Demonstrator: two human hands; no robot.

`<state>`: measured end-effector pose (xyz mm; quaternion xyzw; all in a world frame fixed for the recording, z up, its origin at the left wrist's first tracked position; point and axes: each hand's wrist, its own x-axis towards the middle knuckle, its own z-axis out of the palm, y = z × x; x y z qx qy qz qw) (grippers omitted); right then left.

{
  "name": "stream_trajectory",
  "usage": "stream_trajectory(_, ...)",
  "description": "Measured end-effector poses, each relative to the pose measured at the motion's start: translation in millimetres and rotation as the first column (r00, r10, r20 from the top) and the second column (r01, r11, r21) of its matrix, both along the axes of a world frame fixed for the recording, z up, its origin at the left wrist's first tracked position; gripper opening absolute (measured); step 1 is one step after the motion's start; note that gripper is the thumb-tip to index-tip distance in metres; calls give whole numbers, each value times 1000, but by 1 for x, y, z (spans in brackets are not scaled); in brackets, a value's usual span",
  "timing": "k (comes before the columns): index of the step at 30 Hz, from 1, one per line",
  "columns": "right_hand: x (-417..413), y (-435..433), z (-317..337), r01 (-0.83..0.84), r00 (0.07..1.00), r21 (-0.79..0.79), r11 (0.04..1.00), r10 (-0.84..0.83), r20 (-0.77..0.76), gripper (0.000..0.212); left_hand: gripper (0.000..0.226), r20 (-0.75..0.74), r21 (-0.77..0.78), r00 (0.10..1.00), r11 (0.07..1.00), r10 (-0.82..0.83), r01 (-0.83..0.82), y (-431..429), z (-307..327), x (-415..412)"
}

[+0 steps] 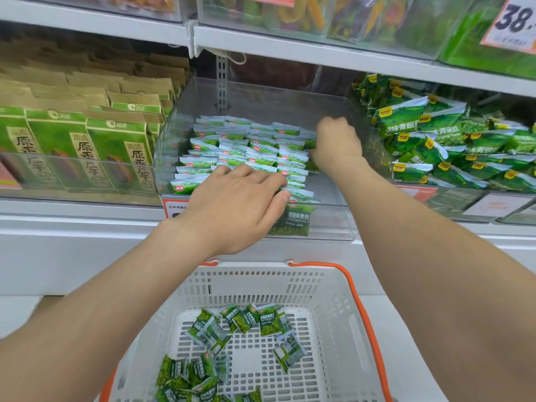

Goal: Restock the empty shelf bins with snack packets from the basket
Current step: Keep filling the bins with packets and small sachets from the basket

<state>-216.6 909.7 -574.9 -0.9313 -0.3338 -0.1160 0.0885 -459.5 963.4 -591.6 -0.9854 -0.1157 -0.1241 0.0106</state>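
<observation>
the snack packets (246, 152) are small pouches, white along the sealed top edge with a little red logo, and green below. they stand upright in tight rows that fill the left and middle of the clear plastic bin (333, 224) on the shelf in front of you. one packet (293, 221) stands against the bin's near wall and shows a dark green face with white lettering. your left hand (237, 204) rests palm down on the nearest rows, fingers relaxed and spread over the packet tops, thumb against a packet at the right end of a row. your right hand (336, 146) is farther in, at the right end of the rows. its fingers bend down out of sight, so you cannot tell whether it grips anything. more of these packets (255, 320) lie loose and jumbled on the floor of the white slotted basket (333, 300) just below the shelf, its orange handle (362, 309) along the right rim. left of the bin stand brown paper bags with green fronts (116, 140). to the right is a heap of larger green bags (435, 134).
</observation>
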Motion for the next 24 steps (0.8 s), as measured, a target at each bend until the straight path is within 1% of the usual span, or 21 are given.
stream_trajectory(2,-4,-1,-1,4,999,-37,999,-6,-50,39,57,0,-10,1000,1000,2,-2,0,0,0)
stream_trajectory(5,-13,-11,7,24,987,-30,999,-28,-157,37,55,36,-44,999,999,0,1,1,1,-1)
stream_trajectory(7,-21,-22,15,4,983,63,998,8,-185,35,50,126,-26,992,999,-19,23,0,2,-1)
stream_trajectory(8,-27,-29,17,-20,984,146,989,45,-171,35,45,190,8,981,999,-40,40,-2,1,-2)
stream_trajectory(10,-43,-44,18,-81,990,349,934,117,-84,33,31,350,101,930,991,-116,86,-10,2,-4)
stream_trajectory(11,-54,-53,16,-123,990,451,884,140,-5,31,23,438,145,882,982,-172,119,-16,1,-5)
stream_trajectory(13,-81,-74,9,-278,960,625,730,200,195,23,17,558,221,777,955,-290,197,-30,-3,-10)
stream_trajectory(14,-96,-84,2,-393,919,660,640,244,310,20,18,575,252,742,938,-344,240,-37,-7,-13)
stream_trajectory(15,-110,-93,-8,-510,859,652,562,293,419,18,18,571,265,723,921,-389,286,-42,-16,-16)
stream_trajectory(16,-122,-100,-21,-604,796,618,503,342,500,17,18,550,256,723,909,-417,330,-44,-26,-19)
stream_trajectory(17,-130,-105,-35,-664,747,576,477,391,538,16,18,513,221,745,905,-426,365,-42,-37,-21)
stream_trajectory(19,-141,-110,-67,-707,707,502,498,476,523,13,19,357,93,843,914,-402,396,-39,-61,-26)
stream_trajectory(20,-144,-112,-85,-706,708,471,529,519,478,11,22,213,24,901,924,-377,381,-39,-73,-28)
stream_trajectory(21,-147,-115,-105,-692,721,451,564,559,408,11,25,31,-34,940,940,-340,341,-38,-84,-29)
stream_trajectory(22,-149,-119,-125,-670,739,427,607,597,313,13,27,-170,-73,940,955,-297,289,-38,-94,-31)
stream_trajectory(23,-149,-123,-145,-641,759,388,663,623,190,15,27,-334,-102,903,963,-269,249,-37,-104,-32)
stream_trajectory(24,-149,-127,-162,-604,778,312,733,627,33,19,26,-444,-145,856,964,-265,223,-35,-113,-33)
